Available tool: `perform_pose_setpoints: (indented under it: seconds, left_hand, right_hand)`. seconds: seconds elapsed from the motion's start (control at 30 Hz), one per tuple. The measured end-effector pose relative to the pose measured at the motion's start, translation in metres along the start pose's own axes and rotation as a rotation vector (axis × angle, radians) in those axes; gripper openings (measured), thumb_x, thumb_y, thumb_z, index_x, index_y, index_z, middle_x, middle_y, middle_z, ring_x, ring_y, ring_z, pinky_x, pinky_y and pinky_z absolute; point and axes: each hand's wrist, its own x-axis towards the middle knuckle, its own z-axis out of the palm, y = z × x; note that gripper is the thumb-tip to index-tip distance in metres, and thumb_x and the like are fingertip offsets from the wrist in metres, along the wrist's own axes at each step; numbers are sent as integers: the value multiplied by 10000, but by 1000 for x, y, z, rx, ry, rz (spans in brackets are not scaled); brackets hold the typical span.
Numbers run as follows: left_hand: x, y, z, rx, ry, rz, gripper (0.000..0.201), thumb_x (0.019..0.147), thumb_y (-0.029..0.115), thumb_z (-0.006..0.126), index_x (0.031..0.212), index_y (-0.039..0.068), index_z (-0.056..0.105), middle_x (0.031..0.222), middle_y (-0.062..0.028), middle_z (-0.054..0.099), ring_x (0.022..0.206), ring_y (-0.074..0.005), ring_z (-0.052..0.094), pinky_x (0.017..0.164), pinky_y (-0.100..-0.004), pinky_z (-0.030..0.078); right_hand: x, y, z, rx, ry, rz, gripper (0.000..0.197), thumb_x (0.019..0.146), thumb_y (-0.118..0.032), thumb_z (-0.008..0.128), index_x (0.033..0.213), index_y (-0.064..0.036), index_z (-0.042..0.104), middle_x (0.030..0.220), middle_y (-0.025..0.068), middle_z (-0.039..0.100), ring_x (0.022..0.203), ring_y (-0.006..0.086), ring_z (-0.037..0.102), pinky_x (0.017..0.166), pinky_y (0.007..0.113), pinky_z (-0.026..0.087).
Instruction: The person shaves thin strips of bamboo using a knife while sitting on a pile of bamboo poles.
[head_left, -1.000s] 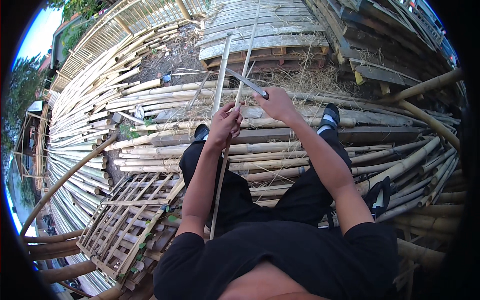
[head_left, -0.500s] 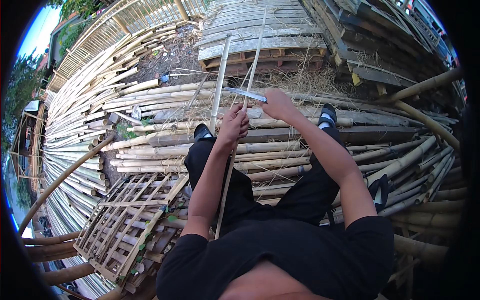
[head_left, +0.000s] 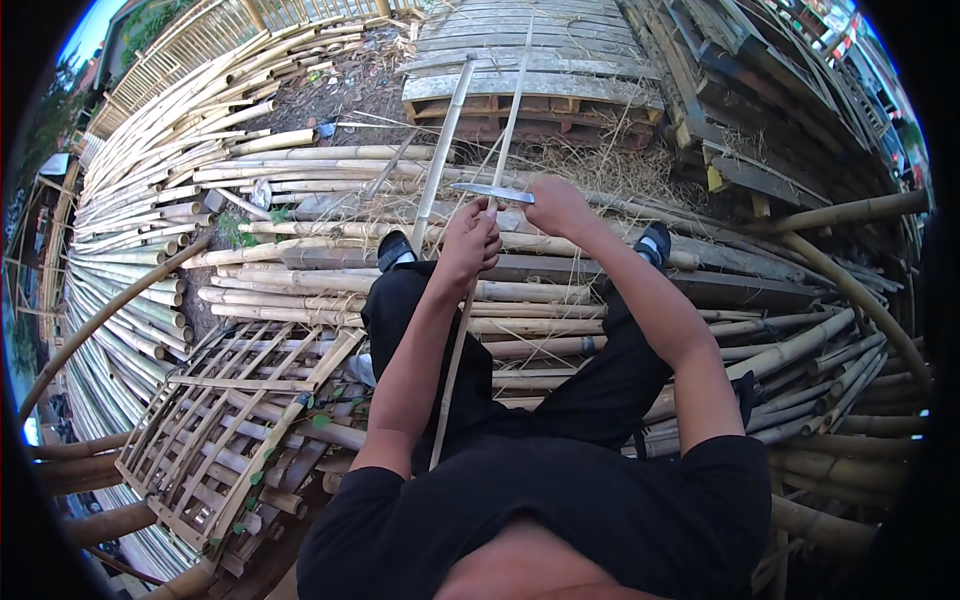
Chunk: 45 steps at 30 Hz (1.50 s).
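A long thin bamboo strip (head_left: 512,115) runs from my lap away toward the wooden pallet. My left hand (head_left: 471,240) is closed around it above my left knee. Just beyond those fingers, a knife (head_left: 492,191) lies across the strip, its blade pointing left. The knife's handle is hidden inside my closed right hand (head_left: 558,208). A wider split bamboo piece (head_left: 443,150) slants up beside my left foot, apart from both hands.
Bamboo poles (head_left: 330,280) lie under and around my legs. A slatted bamboo frame (head_left: 215,430) rests at lower left. Ahead stands a wooden pallet (head_left: 530,85) with dry shavings by it; stacked planks (head_left: 740,110) rise at right. A curved pole (head_left: 120,320) arcs at left.
Both hands keep their grip on the strip and knife, with the blade still across the strip. The whole view has shifted slightly, and the wider bamboo piece leans a little more.
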Motion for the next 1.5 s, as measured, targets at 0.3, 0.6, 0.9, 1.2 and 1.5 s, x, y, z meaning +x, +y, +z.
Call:
perform_pose_setpoints:
  seconds: [0.3,0.6,0.9,1.2,1.5]
  left_hand:
    - [-3,4,0,55,8,-5,195,988,210,432,1102,56,466,595,62,297,399,-24,242,350,-190,182]
    - [-10,-4,-6,111,-57,-60,183,990,205,426,1092,65,485,565,82,261,401,-15,222,351,-180,179]
    - [-1,-5,2,119,-60,-64,207,993,224,417,1121,72,474,561,77,260,397,-13,216,350,-184,177]
    - [-15,0,10,193,-65,-69,197,995,240,422,1076,72,485,559,75,255,391,-18,217,344,-185,168]
    - [-55,-5,-9,245,-96,-200,180,993,253,433,1029,83,480,548,77,239,379,-14,216,340,-184,166]
  right_hand:
    - [22,7,1,-58,28,83,263,758,-232,565,786,6,674,806,226,651,812,369,645,756,436,519]
    - [48,76,-19,-61,97,397,307,780,-263,569,926,-18,680,962,212,662,916,346,646,814,422,514]
    - [39,76,-29,112,91,471,328,765,-243,583,955,11,663,983,244,645,936,369,632,830,431,507]
    - [41,60,-29,57,80,365,337,748,-238,599,965,13,662,1005,241,641,960,352,628,835,426,508]
    - [37,136,-32,98,165,632,372,766,-272,608,1007,6,659,1037,208,648,992,338,626,839,413,509]
